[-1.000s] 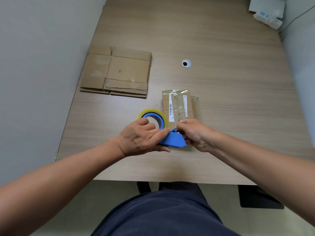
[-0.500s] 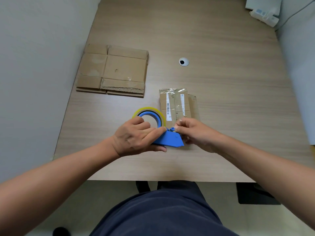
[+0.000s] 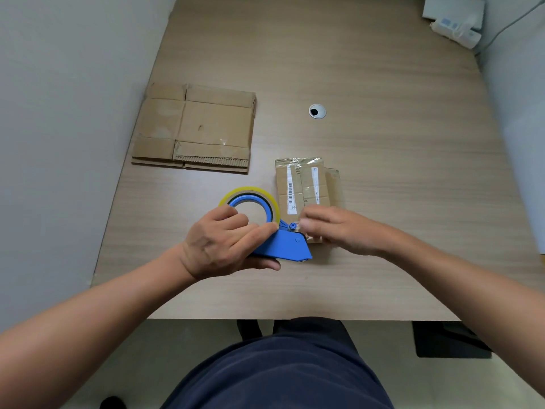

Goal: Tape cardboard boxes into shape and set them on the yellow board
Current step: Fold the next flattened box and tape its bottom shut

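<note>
A blue tape dispenser with a yellowish clear tape roll lies near the table's front edge. My left hand grips the dispenser's handle, thumb underneath. My right hand is at the dispenser's nose and pinches the clear tape end, slightly blurred. Just behind it lies a small flattened cardboard box with white barcode labels and old tape. A larger flattened cardboard box lies at the left of the table. No yellow board is in view.
The wooden table has a round cable hole in the middle. A white power strip and box sit at the far right corner. Walls close in on both sides. My dark-clothed lap is below the front edge.
My right hand has shifted slightly right and up at the dispenser's nose, pulling at the tape end. My left hand keeps its grip on the dispenser.
</note>
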Available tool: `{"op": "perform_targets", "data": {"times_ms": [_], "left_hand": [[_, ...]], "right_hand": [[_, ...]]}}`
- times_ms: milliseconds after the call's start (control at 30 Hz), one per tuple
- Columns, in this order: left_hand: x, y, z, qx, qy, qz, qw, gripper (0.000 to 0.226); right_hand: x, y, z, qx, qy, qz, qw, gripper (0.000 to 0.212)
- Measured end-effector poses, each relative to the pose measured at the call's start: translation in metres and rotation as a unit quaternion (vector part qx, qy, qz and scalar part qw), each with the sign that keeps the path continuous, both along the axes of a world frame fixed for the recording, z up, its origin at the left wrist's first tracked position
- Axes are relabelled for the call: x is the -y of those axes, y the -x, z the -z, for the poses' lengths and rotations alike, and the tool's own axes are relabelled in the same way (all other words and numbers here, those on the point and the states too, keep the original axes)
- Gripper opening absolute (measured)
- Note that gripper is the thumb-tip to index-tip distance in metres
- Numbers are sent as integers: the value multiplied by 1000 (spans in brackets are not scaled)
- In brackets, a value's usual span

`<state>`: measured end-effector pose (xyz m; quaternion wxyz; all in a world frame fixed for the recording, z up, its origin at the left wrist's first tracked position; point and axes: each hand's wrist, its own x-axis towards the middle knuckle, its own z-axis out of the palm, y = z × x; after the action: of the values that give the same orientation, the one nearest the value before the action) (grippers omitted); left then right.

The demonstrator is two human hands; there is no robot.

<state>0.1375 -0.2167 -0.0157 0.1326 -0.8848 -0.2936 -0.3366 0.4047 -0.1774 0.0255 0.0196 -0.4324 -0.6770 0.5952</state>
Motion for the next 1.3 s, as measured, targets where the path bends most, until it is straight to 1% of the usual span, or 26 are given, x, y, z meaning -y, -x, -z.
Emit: {"op": "perform_targets", "data": {"times_ms": [33, 67, 133, 167, 300, 333, 367, 433, 500, 533, 600, 667, 733, 833, 900, 967, 1067, 1100, 1133, 1200, 1300], "left_hand": [[1, -1, 0, 2, 3, 2, 1000, 64], [1, -2, 0, 4, 5, 3, 1000, 64], [1, -2, -2, 7, 4, 6, 1000, 64], [1, -2, -3, 7, 2, 7, 1000, 64], [4, -2, -4, -5, -4, 16, 1000, 64], [5, -1, -4, -8, -6, 18, 1000, 64], [4, 0, -4, -9, -6, 19, 1000, 64], [4, 2, -5, -11, -7, 22, 1000, 64], [4, 3, -6, -6, -8, 18, 1000, 65], [5, 3, -6, -2, -6, 15, 1000, 65], [6, 2, -6, 10, -4, -6, 1000, 66], [5, 0, -6, 24, 1, -40, 999, 65], [4, -1, -7, 30, 3, -72, 997, 64], [0, -4, -8, 12, -9, -91, 996, 62], [-3, -7, -8, -7, -16, -86, 996, 61], [-4, -10, -7, -22, -19, -77, 997, 59], [-7, -10, -6, -43, -26, -51, 997, 60], [-9, -10, -5, -46, -28, -35, 998, 60], [-9, -9, -5, -48, -25, -15, 998, 59], [-7, -6, -3, -56, -25, 9, 998, 59], [-7, -3, -6, -34, -10, 16, 999, 61]], "right_hand": [[-3, 1, 0, 14, -8, -43, 999, 43], [-5, 0, 0, 19, 11, -65, 998, 43], [-9, 0, -2, 8, 79, -65, 995, 37], [-10, 0, -3, 0, 99, -64, 993, 33], [-16, 5, -7, 3, 109, -90, 990, 30], [-17, 7, -9, 2, 124, -93, 988, 29], [-17, 9, -10, -6, 144, -90, 985, 29], [-18, 10, -10, -18, 157, -77, 985, 29], [-16, 15, -9, -40, 152, -39, 987, 30], [-13, 19, -8, -47, 137, -2, 989, 33], [-5, 31, -6, -51, 105, 109, 987, 34], [1, 41, -2, -53, 120, 249, 960, 35], [3, 50, 3, -36, 128, 330, 935, 28], [-3, 58, 5, 6, 117, 359, 926, 20], [-4, 61, 6, 22, 125, 367, 922, 20], [-3, 62, 11, 30, 157, 395, 904, 22], [3, 63, 17, 21, 234, 446, 864, 21], [4, 62, 18, 26, 244, 448, 860, 20], [7, 60, 17, 44, 243, 430, 868, 22], [9, 53, 15, 75, 228, 349, 906, 28], [7, 40, 11, 54, 204, 263, 941, 31]]}}
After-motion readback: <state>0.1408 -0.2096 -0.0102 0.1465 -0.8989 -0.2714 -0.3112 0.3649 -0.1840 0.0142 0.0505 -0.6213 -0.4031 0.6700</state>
